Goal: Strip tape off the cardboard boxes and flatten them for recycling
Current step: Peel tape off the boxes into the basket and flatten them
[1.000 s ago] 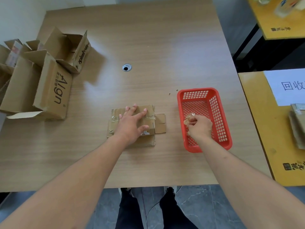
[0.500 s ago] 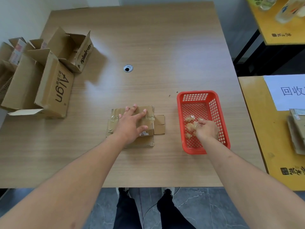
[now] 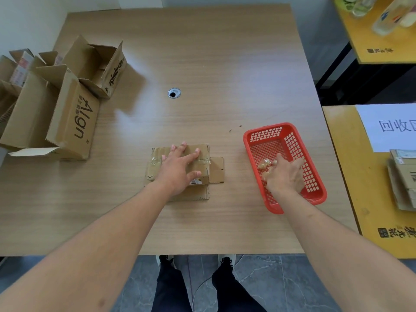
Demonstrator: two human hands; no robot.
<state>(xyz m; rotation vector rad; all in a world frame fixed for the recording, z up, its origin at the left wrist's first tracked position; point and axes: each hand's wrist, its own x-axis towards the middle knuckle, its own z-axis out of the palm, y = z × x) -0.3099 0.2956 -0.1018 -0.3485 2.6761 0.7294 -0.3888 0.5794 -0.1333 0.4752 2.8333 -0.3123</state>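
A small flattened cardboard box (image 3: pixel 216 170) with clear tape across it lies near the table's front edge. My left hand (image 3: pixel 177 167) presses flat on top of it, fingers spread. To the right stands a red plastic basket (image 3: pixel 265 134) holding crumpled wads of tape (image 3: pixel 264 164). My right hand (image 3: pixel 284 176) is inside the basket with fingers stretched out over the wads, holding nothing that I can see.
Several opened cardboard boxes (image 3: pixel 67 118) stand at the table's left edge. A cable hole (image 3: pixel 174 93) sits mid-table. A yellow table on the right carries a white paper sign (image 3: pixel 389 127) and a stack of flattened cardboard (image 3: pixel 403 181).
My right hand, clenched around tape a second ago, has opened out inside the basket and the tape wads now lie loose there. My left hand stays pressed on the box.
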